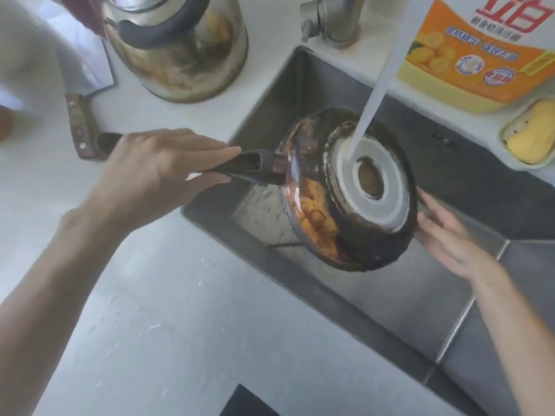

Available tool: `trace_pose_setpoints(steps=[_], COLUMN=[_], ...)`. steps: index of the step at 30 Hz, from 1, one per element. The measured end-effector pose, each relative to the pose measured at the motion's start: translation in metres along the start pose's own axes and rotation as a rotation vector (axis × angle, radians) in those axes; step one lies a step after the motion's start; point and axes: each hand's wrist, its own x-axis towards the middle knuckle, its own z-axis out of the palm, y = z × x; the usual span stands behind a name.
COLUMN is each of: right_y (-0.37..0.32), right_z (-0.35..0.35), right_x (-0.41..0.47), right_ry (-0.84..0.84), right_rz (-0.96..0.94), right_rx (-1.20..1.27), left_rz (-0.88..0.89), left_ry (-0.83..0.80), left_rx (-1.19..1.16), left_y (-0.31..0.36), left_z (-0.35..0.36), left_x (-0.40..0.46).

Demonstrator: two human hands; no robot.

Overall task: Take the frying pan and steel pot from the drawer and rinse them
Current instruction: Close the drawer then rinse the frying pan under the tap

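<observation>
Our left hand [156, 169] grips the frying pan [348, 190] handle over the sink [375, 310]; right hand [450, 235], fingers spread, touches its rim under running water [369, 106].

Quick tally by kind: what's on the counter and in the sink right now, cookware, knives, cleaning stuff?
Cookware: 2, frying pan held over the sink by the left hand, right hand at its rim, and kettle
Knives: 1, cleaver
Cleaning items: 2, detergent bottle and sponge in its dish
Total: 5
</observation>
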Motion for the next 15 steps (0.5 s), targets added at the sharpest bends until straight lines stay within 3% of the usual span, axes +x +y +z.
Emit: trace_pose_setpoints(steps=[5, 8, 12, 15], right_y=[-0.035, -0.064, -0.089, -0.091], right_z=[-0.01, -0.005, 0.0, -0.001], right_x=[0.014, 0.018, 0.007, 0.002], right_ry=[-0.009, -0.004, -0.065, -0.058], right_rz=[-0.036, -0.169, -0.381, -0.412], right_rx=[-0.085, -0.138, -0.193, -0.226], left_rz=[-0.358, -0.573, -0.467, -0.356], left_ry=[-0.03, -0.025, 0.041, 0.129], left_rx=[-0.223, -0.431, -0.465, -0.357], left_y=[0.003, 0.004, -0.001, -0.002], left_z=[0.032, 0.055, 0.059, 0.044], left_x=[-0.03, -0.045, -0.044, -0.034])
